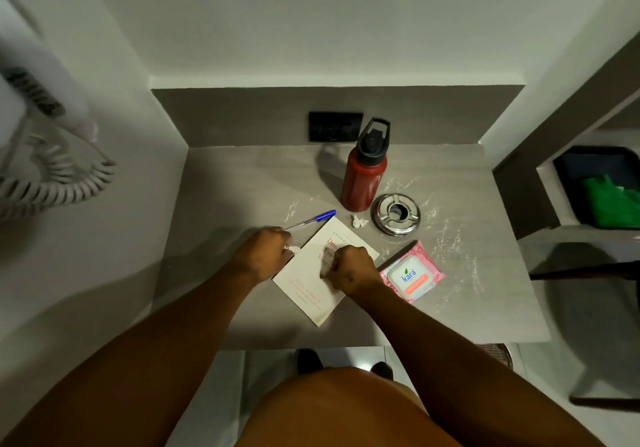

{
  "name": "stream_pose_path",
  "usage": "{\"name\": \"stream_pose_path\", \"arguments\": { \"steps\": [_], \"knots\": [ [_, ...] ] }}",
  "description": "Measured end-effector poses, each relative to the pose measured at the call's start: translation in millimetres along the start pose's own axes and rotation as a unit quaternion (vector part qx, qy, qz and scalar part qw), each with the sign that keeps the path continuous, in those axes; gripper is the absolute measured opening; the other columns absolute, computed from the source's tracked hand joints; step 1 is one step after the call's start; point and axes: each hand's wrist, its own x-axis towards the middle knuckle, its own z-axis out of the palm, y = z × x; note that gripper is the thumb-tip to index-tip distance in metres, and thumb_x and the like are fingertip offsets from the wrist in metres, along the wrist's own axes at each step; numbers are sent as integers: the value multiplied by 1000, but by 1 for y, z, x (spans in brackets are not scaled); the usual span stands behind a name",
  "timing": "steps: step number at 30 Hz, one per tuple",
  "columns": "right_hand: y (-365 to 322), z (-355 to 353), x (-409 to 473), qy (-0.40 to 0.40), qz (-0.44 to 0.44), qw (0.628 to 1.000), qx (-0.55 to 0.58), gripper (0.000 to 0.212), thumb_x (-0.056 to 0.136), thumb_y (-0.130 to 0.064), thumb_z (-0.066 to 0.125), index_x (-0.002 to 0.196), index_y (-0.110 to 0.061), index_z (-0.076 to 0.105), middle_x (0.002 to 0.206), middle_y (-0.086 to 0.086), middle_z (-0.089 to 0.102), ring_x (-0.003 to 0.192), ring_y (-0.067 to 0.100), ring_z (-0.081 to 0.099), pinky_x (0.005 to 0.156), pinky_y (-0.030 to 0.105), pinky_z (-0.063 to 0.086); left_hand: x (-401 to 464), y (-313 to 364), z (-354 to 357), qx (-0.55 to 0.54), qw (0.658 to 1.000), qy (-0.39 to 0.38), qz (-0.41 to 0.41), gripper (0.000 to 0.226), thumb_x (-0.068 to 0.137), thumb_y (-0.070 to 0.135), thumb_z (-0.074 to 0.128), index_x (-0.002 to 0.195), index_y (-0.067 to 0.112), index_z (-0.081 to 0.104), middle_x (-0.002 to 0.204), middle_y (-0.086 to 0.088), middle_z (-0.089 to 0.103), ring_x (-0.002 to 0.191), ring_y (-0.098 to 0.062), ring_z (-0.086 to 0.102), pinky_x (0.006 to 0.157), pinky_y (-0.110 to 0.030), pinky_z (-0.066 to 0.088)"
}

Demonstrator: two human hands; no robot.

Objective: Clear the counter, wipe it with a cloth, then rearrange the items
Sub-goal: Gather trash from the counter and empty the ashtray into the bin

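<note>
On the grey counter (242, 183) lies a white book (311, 290) with red lettering. My left hand (265, 254) is curled at the book's left edge and holds a small white crumpled scrap (293, 249). My right hand (351, 266) is curled over the middle of the book's cover; what it pinches is hidden. A blue-capped pen (311, 220) lies just beyond my left hand. Another white crumpled scrap (358, 221) sits between the book and a steel ashtray (395, 214). A red bottle (363, 172) with a black lid stands behind. A pink pack of wipes (414, 276) lies right of the book.
White powder streaks (450, 235) cover the counter's right side. A black wall socket (335, 126) sits on the back wall. A white wall phone (38, 100) with a coiled cord hangs at left. A black tray (568, 169) holding a green cloth (606, 197) rests on a shelf at right.
</note>
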Motion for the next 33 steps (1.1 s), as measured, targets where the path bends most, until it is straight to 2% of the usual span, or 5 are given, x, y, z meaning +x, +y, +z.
{"name": "stream_pose_path", "arguments": {
  "steps": [8,14,22,29,33],
  "knots": [
    [49,-46,-8,128,9,989,71,36,79,-18,72,115,-15,64,107,2,71,86,20,66,62,20,44,47,82,-12,-51,995,15,84,31,93,24,58,123,23,60,123,-1,66,104,-23,65,87,-31,50],
    [79,-76,-11,142,56,987,55,8,81,-26,68,76,-23,72,77,4,66,69,22,60,60,20,39,67,130,-3,-23,998,-47,46,36,92,14,54,127,23,57,117,-11,68,102,-30,66,86,-39,55],
    [87,-81,-4,149,61,984,71,14,87,-22,66,97,-19,76,99,9,72,83,25,66,73,26,50,82,152,15,171,983,-67,-9,29,88,6,61,116,11,61,111,-18,69,102,-38,67,89,-49,56],
    [77,-81,1,153,46,984,79,21,85,-22,71,106,-18,75,105,9,72,76,18,57,74,23,47,87,157,19,168,985,-47,-5,20,85,7,64,104,11,64,94,-17,69,86,-35,69,65,-41,49],
    [78,-82,-3,163,54,981,94,22,86,-17,69,107,-16,75,107,9,72,79,18,59,77,22,47,84,154,20,160,986,-43,-3,22,86,7,64,108,10,62,99,-19,69,90,-36,68,74,-44,54]
  ]
}}
